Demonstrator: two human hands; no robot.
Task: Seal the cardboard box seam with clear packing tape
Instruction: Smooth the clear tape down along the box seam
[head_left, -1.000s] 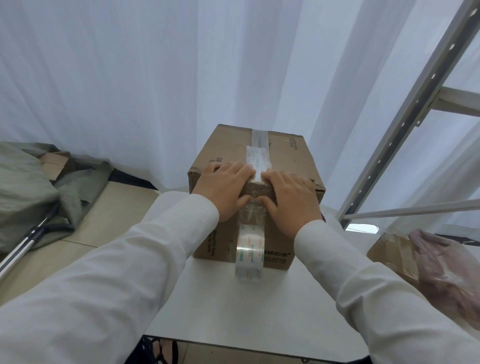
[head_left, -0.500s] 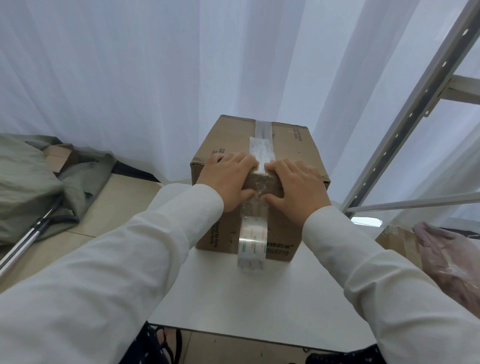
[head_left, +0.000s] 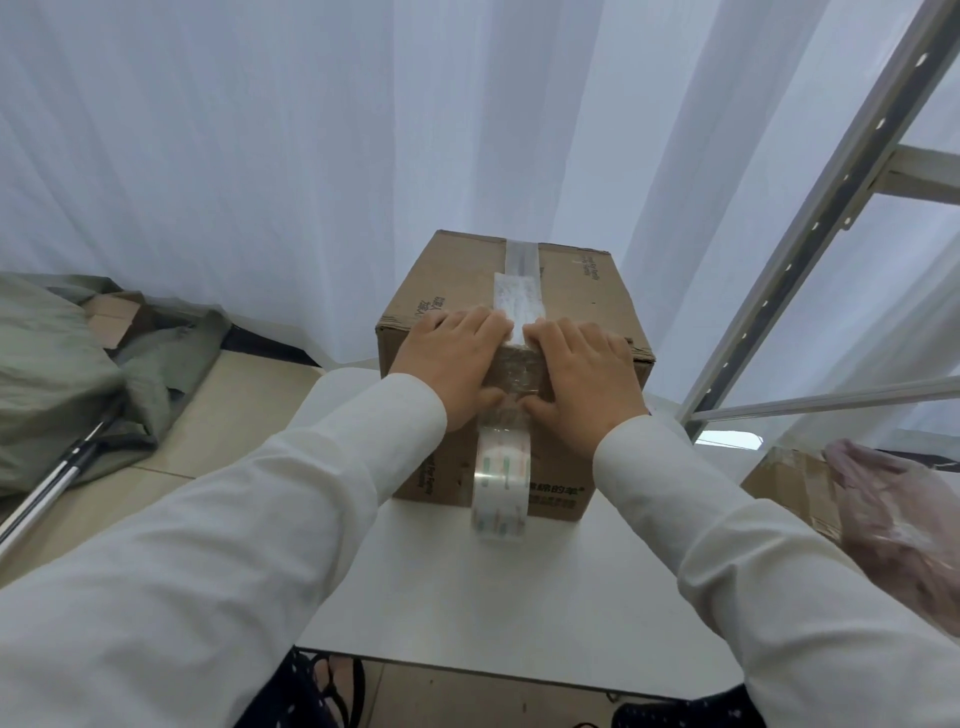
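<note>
A brown cardboard box (head_left: 576, 291) stands on a small white table (head_left: 498, 597). A strip of clear tape (head_left: 519, 296) runs along its top seam and down over the near edge. My left hand (head_left: 452, 364) and my right hand (head_left: 582, 374) lie flat on either side of the strip at that near edge, fingers on the box top, thumbs on the front face beside the tape. The roll of clear packing tape (head_left: 503, 486) hangs from the strip against the box's front face, just above the table.
White curtains hang behind the box. A metal rack frame (head_left: 810, 244) rises at the right. Another cardboard box (head_left: 784, 483) with a plastic bag (head_left: 904, 530) on it sits at the right. Green cloth (head_left: 57, 374) and a metal pole (head_left: 57, 483) lie on the floor at the left.
Both hands have stayed at the box's near top edge beside the tape. The view has shifted slightly; the roll still hangs in front.
</note>
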